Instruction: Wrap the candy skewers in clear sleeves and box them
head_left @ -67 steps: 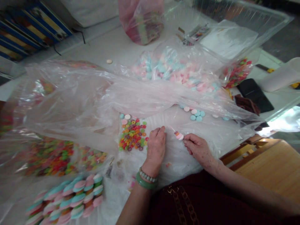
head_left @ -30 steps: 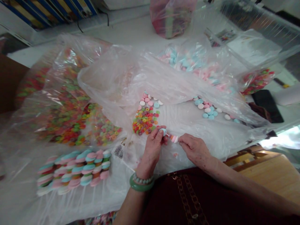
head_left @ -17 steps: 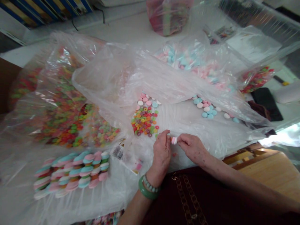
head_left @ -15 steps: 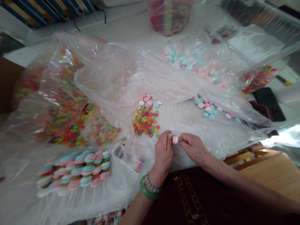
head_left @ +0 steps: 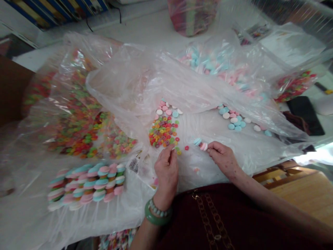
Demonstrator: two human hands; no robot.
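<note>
My right hand [head_left: 222, 158] pinches the end of a candy skewer [head_left: 203, 146], which is threaded with blue, pink and white marshmallow discs and a darker piece between them. The skewer points left, above the plastic sheet. My left hand [head_left: 166, 170] is closed at the near edge of a pile of coloured gummy rings [head_left: 162, 132]. A small pale bit shows at its fingertips, too small to name. One red gummy ring [head_left: 186, 148] lies apart, between my hands. Loose marshmallow discs [head_left: 168, 112] sit behind the pile, and more marshmallow discs [head_left: 238, 123] lie farther right.
Finished-looking candy skewers [head_left: 87, 184] lie in a row at left. A large clear bag of gummy rings [head_left: 78, 118] stands behind them. A bag of marshmallows [head_left: 221, 66] is at the back, with a black phone [head_left: 305, 114] at right. A wooden stool [head_left: 304, 194] stands beside the table.
A blue marshmallow disc, earlier in my left hand, is now on the skewer. My left hand has left the skewer and moved left to the gummy rings; my right hand still holds the skewer.
</note>
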